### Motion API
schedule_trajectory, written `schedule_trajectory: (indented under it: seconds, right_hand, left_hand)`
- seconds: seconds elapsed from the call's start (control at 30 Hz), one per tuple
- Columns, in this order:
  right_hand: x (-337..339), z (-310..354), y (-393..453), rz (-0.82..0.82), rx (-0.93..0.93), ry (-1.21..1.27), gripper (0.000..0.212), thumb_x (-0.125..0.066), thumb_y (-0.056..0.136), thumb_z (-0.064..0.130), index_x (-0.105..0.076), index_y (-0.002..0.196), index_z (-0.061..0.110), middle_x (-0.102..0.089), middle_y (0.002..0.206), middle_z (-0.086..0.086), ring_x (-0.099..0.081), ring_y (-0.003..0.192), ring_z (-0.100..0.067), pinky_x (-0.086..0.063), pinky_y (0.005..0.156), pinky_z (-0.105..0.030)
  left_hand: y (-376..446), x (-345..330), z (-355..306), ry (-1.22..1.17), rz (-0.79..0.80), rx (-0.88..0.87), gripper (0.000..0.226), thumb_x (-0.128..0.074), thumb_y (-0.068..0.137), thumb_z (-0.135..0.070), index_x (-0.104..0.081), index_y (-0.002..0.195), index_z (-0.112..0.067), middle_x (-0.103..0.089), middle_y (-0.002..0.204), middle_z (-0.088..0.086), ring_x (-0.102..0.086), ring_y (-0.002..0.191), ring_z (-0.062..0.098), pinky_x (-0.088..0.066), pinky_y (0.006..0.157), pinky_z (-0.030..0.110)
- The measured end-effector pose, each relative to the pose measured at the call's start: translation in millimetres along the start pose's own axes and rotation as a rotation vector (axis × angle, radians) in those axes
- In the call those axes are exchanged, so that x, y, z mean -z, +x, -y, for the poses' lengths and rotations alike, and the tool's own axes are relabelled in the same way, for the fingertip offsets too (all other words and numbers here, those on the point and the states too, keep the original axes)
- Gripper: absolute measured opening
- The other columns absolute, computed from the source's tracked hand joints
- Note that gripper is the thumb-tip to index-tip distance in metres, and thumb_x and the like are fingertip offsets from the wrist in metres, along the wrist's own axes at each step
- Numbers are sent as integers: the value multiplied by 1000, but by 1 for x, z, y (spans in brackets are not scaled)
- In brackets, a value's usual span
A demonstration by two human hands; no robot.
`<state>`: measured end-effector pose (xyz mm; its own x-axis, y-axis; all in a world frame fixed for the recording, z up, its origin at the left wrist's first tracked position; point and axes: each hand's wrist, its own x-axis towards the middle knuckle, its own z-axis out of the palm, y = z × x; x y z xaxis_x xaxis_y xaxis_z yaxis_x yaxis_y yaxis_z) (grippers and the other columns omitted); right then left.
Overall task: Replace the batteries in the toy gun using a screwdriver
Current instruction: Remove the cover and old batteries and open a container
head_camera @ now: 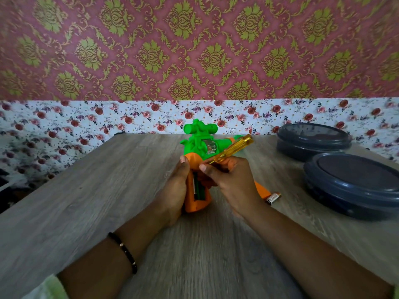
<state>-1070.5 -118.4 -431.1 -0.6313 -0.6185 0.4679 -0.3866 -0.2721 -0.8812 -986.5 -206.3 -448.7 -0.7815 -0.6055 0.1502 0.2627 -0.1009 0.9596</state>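
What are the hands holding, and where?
The left hand grips the toy gun by its orange handle. The right hand holds the screwdriver near the lower end of its yellow handle.

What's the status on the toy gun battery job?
Left hand grips toy gun, battery bay open. Right hand holds screwdriver. Loose battery on table; nothing obstructing.

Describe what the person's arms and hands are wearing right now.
Both hands, left hand and right hand, are bare, without gloves or rings in view. The left wrist carries a thin black beaded bracelet. A pale green sleeve edge shows at the left forearm.
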Motion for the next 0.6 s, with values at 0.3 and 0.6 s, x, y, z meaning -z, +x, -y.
schedule_trajectory:
  seconds: [0.3,0.6]
  right_hand:
    - [-4,3,1,-9,109,-206,32,-67,64,42,-72,78,13,-72,73,-6,-66,66,-16,-54,66,-35]
    - [2,14,9,63,1,-177,19,-62,73,37,-62,67,19,-63,60,-11,-62,58,-33,-54,60,-53]
  left_hand:
    - [-10,-7,-10,-7,-41,8,50,-26,98,-48,-66,97,-18,-62,107,21,-56,101,31,-43,99,50]
    - [-6,-5,-6,139,45,-130,46,-35,91,-48,-55,110,-11,-63,85,11,-60,75,19,-50,70,30]
